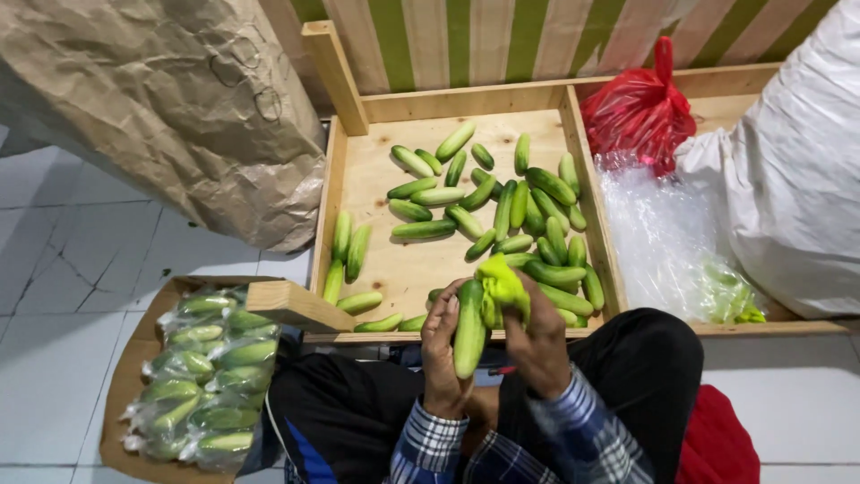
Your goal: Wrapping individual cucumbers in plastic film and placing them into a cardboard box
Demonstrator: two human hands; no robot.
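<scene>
Green and firm, the cucumber point(468, 330) stands nearly upright in your left hand point(442, 358), fingers curled shut around its lower half, just in front of the wooden tray point(376, 184). Your right hand point(540, 345) is closed on a yellow-green cloth point(502, 285), pressed against the cucumber's upper end. Judging by its look, the cucumber is stiff, light enough for one hand, and smooth-skinned, so it may slip if damp; the middle of its length, where you have it, seems the surest place to hold, leaving both ends free. The cloth is soft and bunches easily. Behind your hands, loose cucumbers point(515, 215) lie scattered over the tray, thickest toward its right wall. To your left, bagged cucumbers point(202, 381) sit in clear plastic on a low board on the tiled floor point(63, 269). A red plastic bag point(638, 112) and crumpled clear wrap point(663, 237) lie in the next compartment
</scene>
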